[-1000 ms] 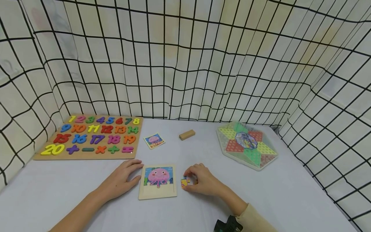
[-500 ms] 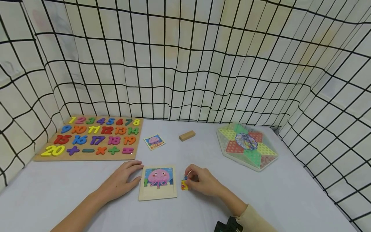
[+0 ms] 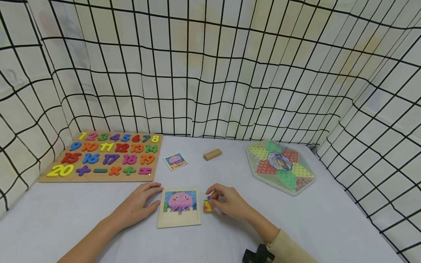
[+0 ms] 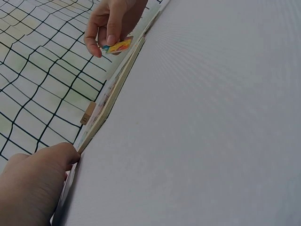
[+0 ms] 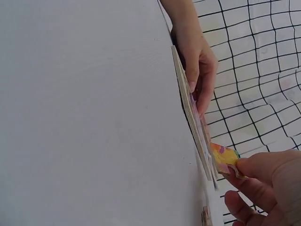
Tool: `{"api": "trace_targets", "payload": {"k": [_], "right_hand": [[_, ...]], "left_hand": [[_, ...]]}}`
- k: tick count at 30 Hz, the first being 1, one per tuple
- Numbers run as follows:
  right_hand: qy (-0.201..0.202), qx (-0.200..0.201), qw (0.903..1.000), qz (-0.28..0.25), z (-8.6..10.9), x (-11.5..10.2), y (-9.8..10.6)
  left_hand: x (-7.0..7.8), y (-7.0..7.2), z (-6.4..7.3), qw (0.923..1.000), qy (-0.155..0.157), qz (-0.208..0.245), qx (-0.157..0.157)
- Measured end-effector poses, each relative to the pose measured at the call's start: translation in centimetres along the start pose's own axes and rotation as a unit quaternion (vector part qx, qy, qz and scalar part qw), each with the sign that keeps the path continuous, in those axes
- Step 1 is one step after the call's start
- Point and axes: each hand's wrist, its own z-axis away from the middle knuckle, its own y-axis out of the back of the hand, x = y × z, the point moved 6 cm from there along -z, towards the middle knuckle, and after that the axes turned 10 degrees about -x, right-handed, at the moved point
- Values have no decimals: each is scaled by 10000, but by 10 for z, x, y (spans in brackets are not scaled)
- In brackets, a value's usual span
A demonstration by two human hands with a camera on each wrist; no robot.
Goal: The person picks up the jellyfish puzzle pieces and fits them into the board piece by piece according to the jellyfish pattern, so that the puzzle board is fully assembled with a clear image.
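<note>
A wooden jigsaw tray point(image 3: 179, 220) lies before me, a pink jellyfish picture filling its upper part and bare wood its lower part. My left hand point(image 3: 139, 202) rests on the table with its fingers relaxed, index fingertip and thumb at the tray's left edge. Just off the right edge, my right hand point(image 3: 228, 202) pinches a yellow jigsaw piece point(image 3: 207, 205) with a bit of blue between thumb and fingers. The right wrist view shows the piece point(image 5: 225, 157) tilted, close over the tray's end. Another small wooden piece point(image 5: 205, 217) lies on the table below the right hand, mostly hidden in the head view.
A board of coloured numbers point(image 3: 105, 157) stands at the back left. Behind the tray lie a small jellyfish picture card point(image 3: 175, 160) and a wooden block point(image 3: 212, 154). A hexagonal game box point(image 3: 281, 164) sits at the back right. Black netting point(image 3: 213, 73) encloses the table.
My right hand has shifted slightly left, bringing the yellow jigsaw piece nearer the tray's right edge, and its fingers have changed position on it. The left hand and the tray stay in place.
</note>
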Motion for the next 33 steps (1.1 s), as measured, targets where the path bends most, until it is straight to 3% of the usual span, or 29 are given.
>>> {"api": "trace_targets", "payload": {"k": [6,17,24,28,33], "right_hand": [[217,55,9996,150,-7,-9,-2],[169,89,9998,85,-20,-23,-14],[271,-68,9996,-5,-24,-50,-20],[481,-100,9988,71,-35,-37,-31],[756,-141,9970,78,-44,-39,-39]], "left_hand": [[0,0,1,10000,-39,-4,-6],[0,1,0,9999,-94,-34,24],[0,0,1,9999,-106,-29,45],[0,1,1,10000,-50,-14,15],[0,1,0,10000,-31,-7,14]]}}
